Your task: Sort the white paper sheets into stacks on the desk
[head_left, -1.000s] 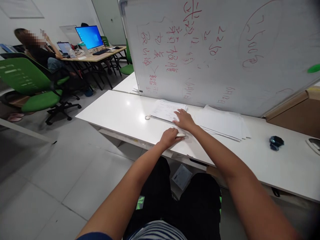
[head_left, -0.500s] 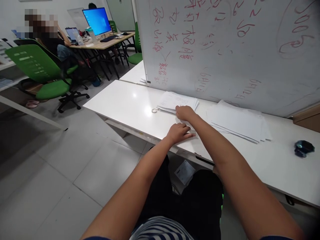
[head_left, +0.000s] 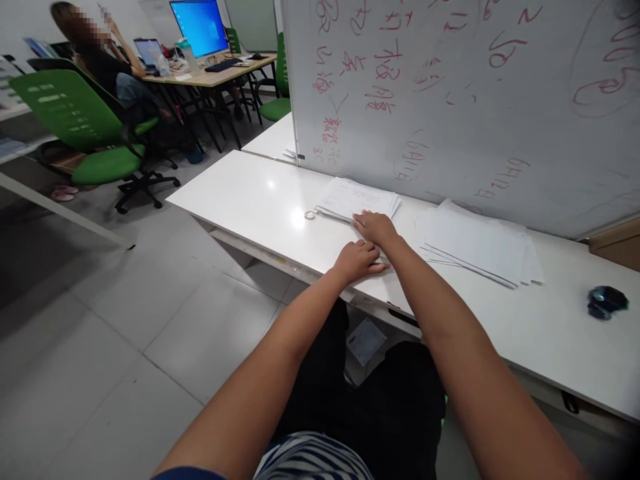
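My right hand [head_left: 376, 229] is at the near edge of a stack of printed paper sheets [head_left: 357, 197], with bent fingers closed around the right end of a thin grey strip [head_left: 334, 215]. A small pale ring [head_left: 310, 215] lies by the strip's left end; I cannot tell whether they are joined. Closer to the table's front edge, my left hand [head_left: 357, 261] rests palm down, its thumb stretched out to the right. A narrow pale edge shows between the two hands, but what it belongs to is hidden under them.
To the right, a second, fanned paper pile [head_left: 480, 243] lies on the white table [head_left: 240, 193], with a dark glossy object [head_left: 607, 302] beyond it. A whiteboard [head_left: 450, 100] stands along the back. A green chair [head_left: 107, 163] and a seated person are at left.
My right hand has shifted slightly right, and its fingers lie a little flatter. The left hand stays nearly in place. The view has tilted slightly.
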Motion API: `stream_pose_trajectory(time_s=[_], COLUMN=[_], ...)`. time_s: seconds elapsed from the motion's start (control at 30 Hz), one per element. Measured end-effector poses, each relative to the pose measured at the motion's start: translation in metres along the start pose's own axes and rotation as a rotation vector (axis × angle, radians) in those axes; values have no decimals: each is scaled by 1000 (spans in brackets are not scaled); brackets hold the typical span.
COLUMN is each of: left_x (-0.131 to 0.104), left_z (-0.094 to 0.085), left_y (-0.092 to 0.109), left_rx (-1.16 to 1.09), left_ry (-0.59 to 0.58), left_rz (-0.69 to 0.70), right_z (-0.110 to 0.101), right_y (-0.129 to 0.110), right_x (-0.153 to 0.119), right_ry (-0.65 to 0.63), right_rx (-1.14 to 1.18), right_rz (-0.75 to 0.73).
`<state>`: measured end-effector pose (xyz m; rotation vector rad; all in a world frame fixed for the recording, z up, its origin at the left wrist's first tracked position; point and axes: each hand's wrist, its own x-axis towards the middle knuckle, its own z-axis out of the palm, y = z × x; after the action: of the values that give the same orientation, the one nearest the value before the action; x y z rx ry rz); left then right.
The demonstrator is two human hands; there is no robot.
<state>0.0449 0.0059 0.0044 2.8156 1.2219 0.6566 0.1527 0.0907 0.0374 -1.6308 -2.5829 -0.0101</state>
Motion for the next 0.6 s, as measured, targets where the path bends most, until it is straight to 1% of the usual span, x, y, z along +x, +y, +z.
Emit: stream_pose_trajectory(time_s=[0.13, 0.37, 0.5, 0.6], left_x=[-1, 0, 0, 1], left_z=[-2, -6, -7, -8], left_y=[1, 4, 5, 5], left_rx=[54, 47, 24, 13], left_ry=[-2, -5, -17, -41], left_rz=[8, -9, -28, -39], right_z=[-3, -12, -9, -5], right_y=[6, 12, 13, 12], right_x=[2, 4, 8, 10], right_ry=[8, -5, -9, -22], right_rx=[22, 38, 43, 37], right_rz=[3, 0, -7, 17])
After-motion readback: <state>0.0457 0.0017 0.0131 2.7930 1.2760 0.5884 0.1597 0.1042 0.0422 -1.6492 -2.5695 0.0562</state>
